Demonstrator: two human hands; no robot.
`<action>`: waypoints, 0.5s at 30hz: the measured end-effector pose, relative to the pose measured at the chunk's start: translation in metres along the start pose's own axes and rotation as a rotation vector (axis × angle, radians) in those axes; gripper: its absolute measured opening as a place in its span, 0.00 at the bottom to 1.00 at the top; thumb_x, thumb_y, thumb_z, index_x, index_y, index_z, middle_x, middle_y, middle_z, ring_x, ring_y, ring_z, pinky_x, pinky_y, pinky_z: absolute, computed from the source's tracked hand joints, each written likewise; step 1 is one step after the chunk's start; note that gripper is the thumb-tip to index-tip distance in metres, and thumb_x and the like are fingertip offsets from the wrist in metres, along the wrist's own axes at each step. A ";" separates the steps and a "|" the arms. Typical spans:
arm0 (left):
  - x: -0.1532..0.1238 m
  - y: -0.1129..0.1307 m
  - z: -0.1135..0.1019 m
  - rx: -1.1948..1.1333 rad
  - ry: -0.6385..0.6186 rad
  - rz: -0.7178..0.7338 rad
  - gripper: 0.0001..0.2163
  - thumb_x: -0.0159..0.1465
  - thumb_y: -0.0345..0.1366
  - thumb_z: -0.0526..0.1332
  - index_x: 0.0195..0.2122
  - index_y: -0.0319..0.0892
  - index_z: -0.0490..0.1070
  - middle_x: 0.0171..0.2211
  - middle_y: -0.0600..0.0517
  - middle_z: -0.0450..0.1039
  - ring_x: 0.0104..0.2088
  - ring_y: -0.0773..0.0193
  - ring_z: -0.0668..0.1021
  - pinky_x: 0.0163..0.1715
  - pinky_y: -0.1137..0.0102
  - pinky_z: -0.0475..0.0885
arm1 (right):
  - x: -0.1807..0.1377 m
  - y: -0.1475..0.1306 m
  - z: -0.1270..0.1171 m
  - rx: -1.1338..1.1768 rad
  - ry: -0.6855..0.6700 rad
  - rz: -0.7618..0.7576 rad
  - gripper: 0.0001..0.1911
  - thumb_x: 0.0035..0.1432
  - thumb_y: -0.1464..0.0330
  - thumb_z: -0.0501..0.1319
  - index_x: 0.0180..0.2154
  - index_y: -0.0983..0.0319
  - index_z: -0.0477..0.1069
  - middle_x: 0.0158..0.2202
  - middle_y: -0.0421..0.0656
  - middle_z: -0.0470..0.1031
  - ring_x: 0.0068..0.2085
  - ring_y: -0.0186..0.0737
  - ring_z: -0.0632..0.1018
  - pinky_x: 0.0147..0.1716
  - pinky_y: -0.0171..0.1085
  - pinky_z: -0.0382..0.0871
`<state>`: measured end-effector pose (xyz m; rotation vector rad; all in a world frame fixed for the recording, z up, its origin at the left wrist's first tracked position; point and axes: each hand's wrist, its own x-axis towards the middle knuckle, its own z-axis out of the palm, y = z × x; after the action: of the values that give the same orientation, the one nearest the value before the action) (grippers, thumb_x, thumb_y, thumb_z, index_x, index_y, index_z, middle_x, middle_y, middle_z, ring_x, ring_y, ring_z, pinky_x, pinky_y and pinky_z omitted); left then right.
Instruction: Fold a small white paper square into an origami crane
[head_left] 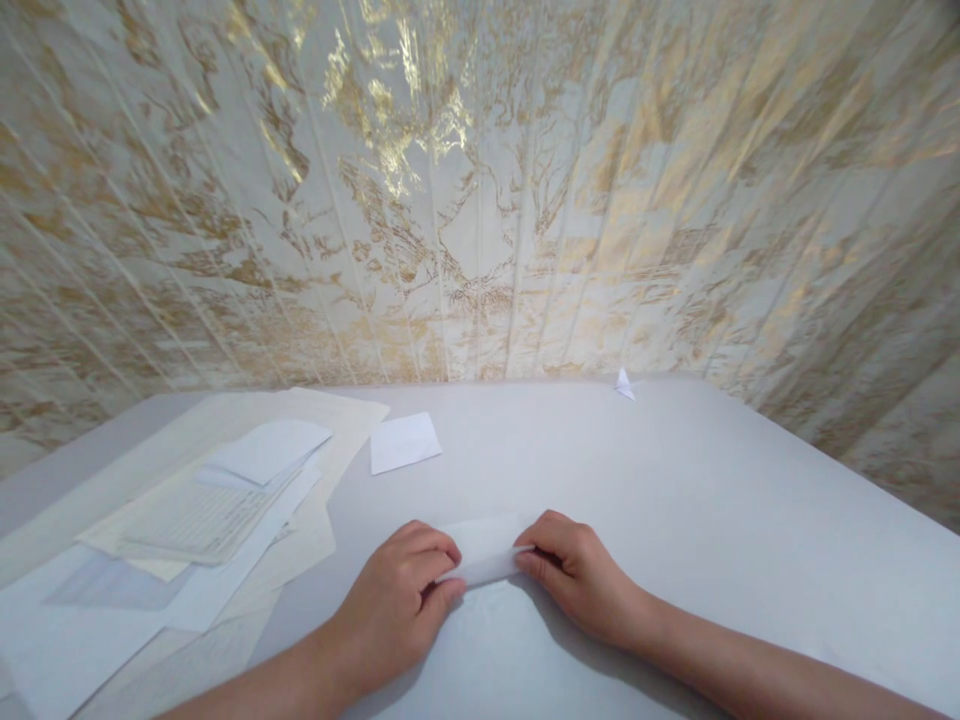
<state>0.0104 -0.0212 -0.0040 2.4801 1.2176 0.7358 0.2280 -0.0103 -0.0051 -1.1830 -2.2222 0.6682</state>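
Note:
Between my two hands is a folded sheet of white paper (489, 555), held just over the white tabletop near the front. My left hand (409, 595) pinches its left end, thumb below and fingers above. At the other end, my right hand (566, 568) grips the paper between thumb and curled fingers. The folded strip lies level, its lower edge facing me and casting a shadow. Parts of both ends are hidden behind my fingers.
To the left lies a spread pile of papers (214, 510), some with printed lines. A small white folded paper (405, 443) rests beyond my left hand. Near the back edge stands a small pointed folded paper (624, 385). A gold-patterned curtain (480, 230) hangs behind the table (712, 520).

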 end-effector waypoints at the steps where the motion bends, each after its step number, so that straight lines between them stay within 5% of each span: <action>1: 0.002 0.000 -0.001 0.003 -0.017 -0.068 0.08 0.58 0.32 0.55 0.23 0.41 0.70 0.29 0.50 0.72 0.33 0.63 0.72 0.35 0.68 0.68 | 0.001 0.000 0.001 -0.020 0.002 0.037 0.10 0.57 0.70 0.53 0.27 0.64 0.70 0.24 0.42 0.71 0.30 0.35 0.70 0.30 0.32 0.61; 5: 0.011 -0.001 -0.003 0.049 -0.090 -0.250 0.09 0.57 0.35 0.56 0.22 0.40 0.69 0.28 0.51 0.70 0.33 0.62 0.71 0.35 0.67 0.66 | 0.007 -0.001 0.003 -0.069 -0.009 0.143 0.08 0.56 0.70 0.52 0.28 0.63 0.69 0.23 0.40 0.70 0.26 0.33 0.69 0.27 0.31 0.59; 10: 0.015 -0.001 -0.006 0.125 -0.104 -0.292 0.07 0.57 0.37 0.55 0.26 0.39 0.68 0.28 0.50 0.69 0.32 0.61 0.71 0.33 0.65 0.67 | 0.015 -0.002 0.004 -0.124 -0.028 0.212 0.07 0.54 0.70 0.53 0.28 0.62 0.68 0.22 0.39 0.70 0.24 0.32 0.68 0.25 0.31 0.56; 15: -0.005 0.003 0.000 0.260 0.077 0.026 0.18 0.57 0.40 0.56 0.48 0.39 0.63 0.52 0.41 0.62 0.53 0.50 0.64 0.51 0.54 0.60 | 0.019 -0.002 0.004 -0.160 -0.055 0.191 0.08 0.54 0.70 0.52 0.28 0.62 0.69 0.22 0.39 0.70 0.23 0.32 0.68 0.24 0.30 0.55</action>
<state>0.0097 -0.0273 -0.0045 2.7019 1.3900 0.7275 0.2150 0.0040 -0.0023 -1.4875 -2.2622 0.6119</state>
